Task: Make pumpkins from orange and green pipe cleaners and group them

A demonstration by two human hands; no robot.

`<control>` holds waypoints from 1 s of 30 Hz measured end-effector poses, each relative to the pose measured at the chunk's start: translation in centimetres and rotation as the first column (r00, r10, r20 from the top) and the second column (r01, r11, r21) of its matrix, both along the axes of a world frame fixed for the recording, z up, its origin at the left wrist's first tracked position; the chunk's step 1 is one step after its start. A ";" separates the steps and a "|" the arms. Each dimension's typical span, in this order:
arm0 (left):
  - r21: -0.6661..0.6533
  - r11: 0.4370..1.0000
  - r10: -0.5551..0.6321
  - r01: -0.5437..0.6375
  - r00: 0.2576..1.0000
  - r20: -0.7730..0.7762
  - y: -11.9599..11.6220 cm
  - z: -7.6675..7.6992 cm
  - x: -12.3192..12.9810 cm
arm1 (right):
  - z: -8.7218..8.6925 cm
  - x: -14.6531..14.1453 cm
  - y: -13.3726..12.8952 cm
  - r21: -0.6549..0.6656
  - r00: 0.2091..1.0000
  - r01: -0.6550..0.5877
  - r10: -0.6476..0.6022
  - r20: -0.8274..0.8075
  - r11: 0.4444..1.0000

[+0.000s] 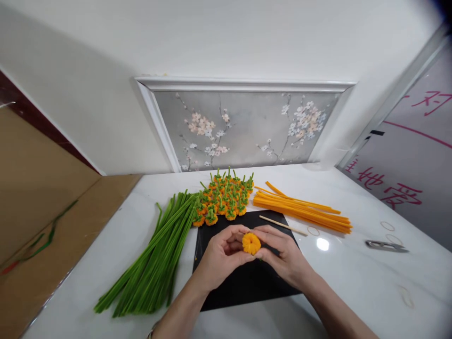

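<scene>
Between my two hands is an orange pipe-cleaner pumpkin point(251, 243), small and ribbed, with a dimple in its middle facing me. My left hand point(226, 252) grips it from the left with thumb and fingers. From the other side my right hand point(280, 252) pinches it at its right edge. A bit of green shows just under it by the right thumb. Both hands are above a black mat point(243, 287). Beyond them stand several finished orange pieces with green tops and stems point(226, 195), crowded together.
Green pipe cleaners point(158, 259) lie in a bundle at left, orange pipe cleaners point(303, 209) at right. A thin wooden stick point(282, 225) crosses the mat's corner. Thread snips point(386, 246) and loose rubber bands point(313, 230) are farther right on the white table point(339, 278). Cardboard point(70, 226) borders the left.
</scene>
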State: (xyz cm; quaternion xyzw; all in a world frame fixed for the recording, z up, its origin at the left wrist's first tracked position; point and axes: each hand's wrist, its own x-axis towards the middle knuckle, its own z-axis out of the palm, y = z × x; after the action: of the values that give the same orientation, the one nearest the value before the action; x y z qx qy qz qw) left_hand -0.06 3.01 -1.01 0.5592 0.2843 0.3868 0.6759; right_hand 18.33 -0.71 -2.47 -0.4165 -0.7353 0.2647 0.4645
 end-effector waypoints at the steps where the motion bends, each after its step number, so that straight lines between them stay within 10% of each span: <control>1: 0.016 1.000 0.020 -0.019 0.999 -0.028 0.0 -0.1 0.0 | 0.0 0.0 0.0 -0.001 1.000 0.000 0.000 0.011 1.000; 9: 0.017 0.998 0.067 -0.066 0.995 -0.069 0.2 -0.7 0.1 | -0.8 -0.1 0.3 0.052 0.998 0.060 -0.062 0.029 0.997; 20: -0.069 0.991 0.119 -0.118 0.993 0.006 0.5 -1.4 -0.2 | -0.6 -0.2 0.5 -0.275 0.999 -0.017 0.005 -0.046 0.961; 24: 0.058 0.993 0.108 -0.104 0.992 -0.069 0.8 -1.4 -0.6 | -0.9 -0.5 0.3 -0.058 0.982 0.177 -0.173 0.071 0.983; 30: 0.391 0.912 0.252 -0.122 0.919 -0.303 1.1 -1.1 -1.0 | -1.5 -0.1 0.0 0.426 0.830 0.264 -0.428 0.357 0.866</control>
State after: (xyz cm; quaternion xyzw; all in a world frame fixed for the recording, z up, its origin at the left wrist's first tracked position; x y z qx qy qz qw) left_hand -1.04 4.16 -2.15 0.7036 0.3754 0.3919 0.4588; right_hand 18.22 -0.72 -3.96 -0.5017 -0.7669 -0.0651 0.3950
